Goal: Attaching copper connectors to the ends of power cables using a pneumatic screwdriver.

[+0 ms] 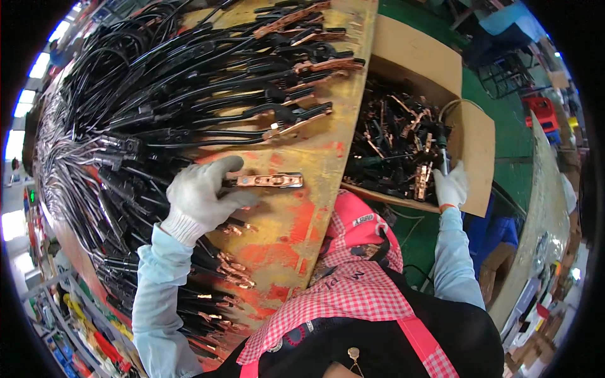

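My left hand (196, 194), in a white knitted glove, is over the worn yellow and red table. Its thumb and forefinger are spread on either side of the dark rear end of a copper clamp (272, 181), whose jaws point right. Whether the fingers touch it is unclear. At the cardboard box's near right side, my gloved right hand (451, 185) closes round the silver part of a screwdriver-like tool (445, 162). The tool's dark green end points away from me, and my fingers partly hide its near end. Beside that hand, another copper clamp (421, 181) lies in the box.
Black cables (126, 88) with copper clamps pile across the table's left and far side. The cardboard box (474, 138), flaps open, holds many black and copper clamps. A pale hose (463, 101) loops over its right edge. Green floor (513, 135) lies beyond.
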Tool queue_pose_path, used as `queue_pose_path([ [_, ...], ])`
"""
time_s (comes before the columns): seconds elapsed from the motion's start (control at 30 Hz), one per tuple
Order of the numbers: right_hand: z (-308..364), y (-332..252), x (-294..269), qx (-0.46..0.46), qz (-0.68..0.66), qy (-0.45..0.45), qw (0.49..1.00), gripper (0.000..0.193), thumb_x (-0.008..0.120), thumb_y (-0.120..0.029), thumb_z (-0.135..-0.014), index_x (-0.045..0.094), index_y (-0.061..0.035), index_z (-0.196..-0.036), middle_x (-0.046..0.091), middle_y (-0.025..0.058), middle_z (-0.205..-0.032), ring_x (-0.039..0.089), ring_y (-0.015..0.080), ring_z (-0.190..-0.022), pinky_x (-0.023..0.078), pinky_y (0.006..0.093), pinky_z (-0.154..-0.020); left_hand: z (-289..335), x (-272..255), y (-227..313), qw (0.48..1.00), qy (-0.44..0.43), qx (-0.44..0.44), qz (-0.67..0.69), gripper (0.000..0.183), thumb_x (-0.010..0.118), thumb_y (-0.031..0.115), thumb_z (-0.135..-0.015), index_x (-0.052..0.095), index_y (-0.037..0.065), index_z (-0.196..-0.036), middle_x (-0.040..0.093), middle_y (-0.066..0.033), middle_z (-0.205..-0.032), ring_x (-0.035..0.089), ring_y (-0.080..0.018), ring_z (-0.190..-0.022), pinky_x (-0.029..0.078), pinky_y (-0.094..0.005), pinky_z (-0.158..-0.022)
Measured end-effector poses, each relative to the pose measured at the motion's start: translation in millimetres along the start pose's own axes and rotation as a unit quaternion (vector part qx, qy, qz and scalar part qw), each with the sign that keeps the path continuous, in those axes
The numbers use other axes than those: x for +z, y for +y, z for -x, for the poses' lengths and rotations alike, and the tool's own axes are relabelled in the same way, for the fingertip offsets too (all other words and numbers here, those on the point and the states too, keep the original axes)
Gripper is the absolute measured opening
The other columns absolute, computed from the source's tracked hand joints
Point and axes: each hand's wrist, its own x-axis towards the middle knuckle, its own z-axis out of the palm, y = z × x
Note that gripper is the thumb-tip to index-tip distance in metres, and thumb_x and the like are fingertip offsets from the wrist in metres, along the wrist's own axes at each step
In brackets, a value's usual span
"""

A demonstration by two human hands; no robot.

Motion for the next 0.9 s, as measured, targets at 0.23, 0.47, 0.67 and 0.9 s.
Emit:
queue_pose_path([
  [0.23, -18.6, 5.2, 0.1, -0.029, -0.167, -0.146, 0.975, 0.070, 0.073, -0.039, -0.074, 0.055, -0.0082, -0.134, 0.071, 0.0196, -0.109, 0.067, 0.0369, -0.107, 0.050, 0.0432, -0.093, -0.3, -9.2, 2.2, 0.998, -0.046, -0.029, 0.009, 0.053, 0.083, 0.042, -0.072, 0.071, 0.017, -0.117, 0.073, -0.0088, -0.093, 0.069, -0.0314, -0.083, 0.053, -0.0420, -0.074],
  [0.47, 14.6, -97.7, -118.0, 0.043, -0.838, -0.255, 0.481, 0.021, 0.059, -0.023, -0.093, 0.062, -0.0045, -0.103, 0.064, 0.0065, -0.075, 0.062, 0.0176, -0.062, 0.049, 0.0283, -0.052, -6.4, 4.2, -2.7, 1.000, -0.015, -0.012, 0.009, 0.033, 0.076, 0.037, -0.082, 0.074, 0.019, -0.109, 0.071, -0.0071, -0.084, 0.069, -0.0304, -0.075, 0.053, -0.0413, -0.064],
  [0.67, 57.9, -204.9, -179.6, -0.264, -0.902, -0.243, 0.242, 0.030, 0.059, -0.010, -0.094, 0.059, 0.0009, -0.122, 0.069, 0.0196, -0.089, 0.068, 0.0368, -0.083, 0.055, 0.0552, -0.086, -14.1, 3.9, 3.4, 0.998, 0.011, -0.064, 0.019, 0.033, 0.075, 0.038, -0.083, 0.074, 0.016, -0.108, 0.071, -0.0083, -0.086, 0.071, -0.0298, -0.078, 0.055, -0.0404, -0.066],
  [0.9, 131.9, -271.6, -180.3, -0.432, -0.847, -0.151, 0.271, 0.030, 0.057, -0.011, -0.095, 0.058, 0.0018, -0.122, 0.061, 0.0172, -0.087, 0.059, 0.0284, -0.075, 0.052, 0.0435, -0.068, -18.5, 7.4, 2.5, 0.997, -0.043, -0.051, -0.027, 0.032, 0.074, 0.041, -0.083, 0.074, 0.019, -0.106, 0.071, -0.0056, -0.079, 0.070, -0.0294, -0.071, 0.054, -0.0408, -0.060],
])
